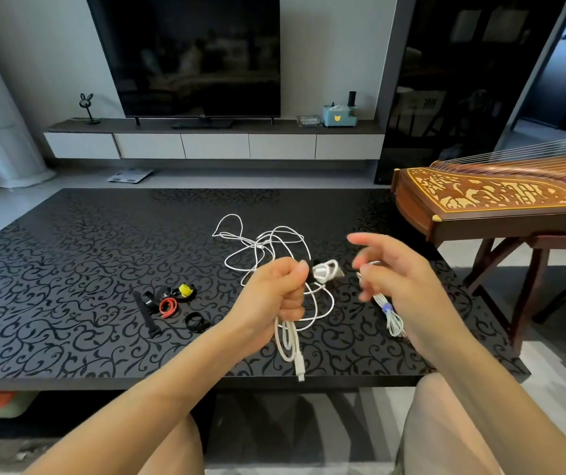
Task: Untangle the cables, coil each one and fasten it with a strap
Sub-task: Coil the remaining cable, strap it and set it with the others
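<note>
A person seated at a low black table (69, 269) patterned with scrolls works on a tangle of white cables (264, 243) lying mid-table, just beyond the hands. The left hand (274, 289) is clenched in a fist round a gathered white cable (288, 337), thumb pressed on top; the cable's loops hang below the fist and end in a plug (300, 370) near the table's near edge. More of that cable curves out to the right of the fist. The right hand (394, 269) is raised just to the right, its fingers spread and relaxed and blurred in the shot; whether they touch a thin strand beside them cannot be told. Partly hidden behind that hand, a coiled silvery cable (393, 320) bound by a blue strap (387, 307) lies on the table. Between the two hands sits a small white item (326, 269), too unclear to name.

To the left of the hands lie loose straps: a yellow strap (185, 290), a red strap (168, 307), a long flat black strap (146, 315) and a rolled black strap (195, 321). Beyond the table a dark television (189, 53) stands on a wall-hung console (213, 145). At far right a zither (501, 197) rests on a wooden stand.
</note>
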Demonstrator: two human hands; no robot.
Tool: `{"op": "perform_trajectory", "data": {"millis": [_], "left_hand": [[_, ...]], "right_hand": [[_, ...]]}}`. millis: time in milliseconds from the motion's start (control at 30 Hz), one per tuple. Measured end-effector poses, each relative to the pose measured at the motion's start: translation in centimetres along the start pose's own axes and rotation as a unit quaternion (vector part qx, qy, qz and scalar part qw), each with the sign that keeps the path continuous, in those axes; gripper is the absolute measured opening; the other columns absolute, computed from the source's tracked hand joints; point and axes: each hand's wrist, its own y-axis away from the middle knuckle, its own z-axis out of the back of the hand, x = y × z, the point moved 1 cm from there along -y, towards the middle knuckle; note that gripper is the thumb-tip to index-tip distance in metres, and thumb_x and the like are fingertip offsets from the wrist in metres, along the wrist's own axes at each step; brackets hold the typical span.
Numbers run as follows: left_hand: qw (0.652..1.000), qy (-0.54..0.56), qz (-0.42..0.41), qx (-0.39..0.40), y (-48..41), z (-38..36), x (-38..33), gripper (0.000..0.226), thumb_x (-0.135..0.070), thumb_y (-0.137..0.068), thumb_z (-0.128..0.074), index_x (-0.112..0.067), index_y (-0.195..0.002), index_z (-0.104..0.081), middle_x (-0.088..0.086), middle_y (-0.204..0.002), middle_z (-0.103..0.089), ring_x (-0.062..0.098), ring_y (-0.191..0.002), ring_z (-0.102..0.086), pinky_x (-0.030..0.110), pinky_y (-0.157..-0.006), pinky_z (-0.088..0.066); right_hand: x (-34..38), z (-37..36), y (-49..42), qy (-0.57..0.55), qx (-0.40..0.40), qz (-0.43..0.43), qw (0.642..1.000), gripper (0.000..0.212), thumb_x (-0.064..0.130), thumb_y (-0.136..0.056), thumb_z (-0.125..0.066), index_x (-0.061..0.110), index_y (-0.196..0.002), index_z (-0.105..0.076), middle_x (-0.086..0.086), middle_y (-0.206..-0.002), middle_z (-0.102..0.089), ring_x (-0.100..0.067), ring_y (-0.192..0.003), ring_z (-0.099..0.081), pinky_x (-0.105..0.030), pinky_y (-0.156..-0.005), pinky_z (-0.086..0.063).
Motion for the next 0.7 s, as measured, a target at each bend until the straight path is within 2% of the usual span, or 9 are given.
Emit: {"op": "perform_trajectory", "data": {"millis": [67,133,200,267,333,433,500,600,700], "left_hand": [[0.998,0.043,0.033,0.029,0.0,-0.4,-0.5,0.029,-0.029,-0.089,-0.048,-0.013,-0.07,-0.036,-0.01,-0.048,-0.023,0.002,-0.04,-0.017,0.014,-0.039,-0.018],[0.997,0.049,0.036,0.042,0.1,-0.7,-0.8,0.031,-0.035,-0.084,-0.049,-0.01,-0.069,-0.04,-0.01,-0.047,-0.023,0.001,-0.039,-0.017,0.014,-0.038,-0.019],[0.997,0.057,0.038,0.047,0.1,-0.7,-1.0,0.032,-0.036,-0.083,-0.049,-0.01,-0.067,-0.041,-0.009,-0.047,-0.023,0.001,-0.038,-0.018,0.014,-0.038,-0.02],[0.995,0.073,0.039,0.049,0.1,-0.7,-1.1,0.031,-0.036,-0.083,-0.049,-0.01,-0.067,-0.041,-0.009,-0.047,-0.022,0.001,-0.039,-0.018,0.013,-0.038,-0.022],[0.994,0.083,0.037,0.053,0.2,-0.5,-1.3,0.028,-0.034,-0.084,-0.05,-0.01,-0.071,-0.043,-0.009,-0.048,-0.023,0.002,-0.04,-0.018,0.014,-0.039,-0.022],[0.996,0.075,0.038,0.042,0.3,-0.2,-1.1,0.025,-0.026,-0.092,-0.046,-0.006,-0.077,-0.048,-0.009,-0.048,-0.025,0.002,-0.041,-0.019,0.014,-0.04,-0.021],[0.996,0.074,0.035,0.036,0.2,0.0,-0.8,0.023,-0.019,-0.095,-0.043,-0.004,-0.079,-0.049,-0.009,-0.047,-0.026,0.002,-0.041,-0.021,0.014,-0.04,-0.022],[0.996,0.074,0.021,0.035,0.1,-0.2,-0.5,0.02,-0.011,-0.097,-0.039,-0.002,-0.081,-0.049,-0.008,-0.047,-0.028,0.002,-0.04,-0.022,0.014,-0.04,-0.025],[0.997,0.074,0.01,0.008,0.0,-0.7,-0.3,0.023,-0.006,-0.098,-0.038,0.0,-0.08,-0.05,-0.007,-0.047,-0.026,0.002,-0.038,-0.023,0.014,-0.04,-0.026]], "right_hand": [[-0.9,-0.4,-0.7,0.044,0.04,0.009,0.998,0.046,-0.009,-0.087,-0.05,0.026,-0.114,-0.063,0.005,-0.107,-0.063,-0.01,-0.093,-0.06,-0.018,-0.082,-0.049],[-1.2,-1.2,-0.9,0.013,0.105,-0.015,0.994,0.042,-0.008,-0.088,-0.048,0.02,-0.116,-0.064,0.003,-0.114,-0.066,-0.005,-0.103,-0.059,-0.015,-0.089,-0.046],[-1.7,-2.3,-0.9,-0.015,0.143,-0.013,0.99,0.03,-0.005,-0.091,-0.048,0.011,-0.11,-0.066,-0.002,-0.102,-0.069,-0.008,-0.096,-0.062,-0.023,-0.086,-0.05],[-2.4,-3.1,-0.9,-0.033,0.112,-0.005,0.993,0.019,0.0,-0.093,-0.052,0.005,-0.102,-0.067,-0.007,-0.089,-0.068,-0.016,-0.082,-0.064,-0.029,-0.075,-0.055],[-2.9,-3.4,-1.0,-0.037,0.06,-0.003,0.998,0.013,0.003,-0.092,-0.056,0.003,-0.096,-0.068,-0.004,-0.078,-0.067,-0.014,-0.068,-0.06,-0.025,-0.063,-0.051],[-3.4,-3.7,-1.1,0.052,0.008,0.021,0.998,0.013,0.008,-0.092,-0.057,0.013,-0.085,-0.067,0.002,-0.07,-0.064,-0.006,-0.059,-0.057,-0.02,-0.059,-0.048],[-3.7,-3.7,-1.1,0.106,-0.008,0.027,0.994,0.016,0.01,-0.093,-0.054,0.018,-0.081,-0.061,0.001,-0.068,-0.063,-0.005,-0.057,-0.058,-0.024,-0.062,-0.051],[-4.2,-3.9,-0.9,0.092,0.008,0.002,0.996,0.017,0.009,-0.096,-0.047,0.016,-0.082,-0.055,0.001,-0.061,-0.059,-0.009,-0.05,-0.055,-0.035,-0.057,-0.051],[-4.6,-4.1,-0.7,0.089,0.005,-0.028,0.996,0.017,0.009,-0.095,-0.047,0.013,-0.083,-0.057,0.006,-0.051,-0.052,-0.008,-0.043,-0.044,-0.032,-0.049,-0.04]]}}
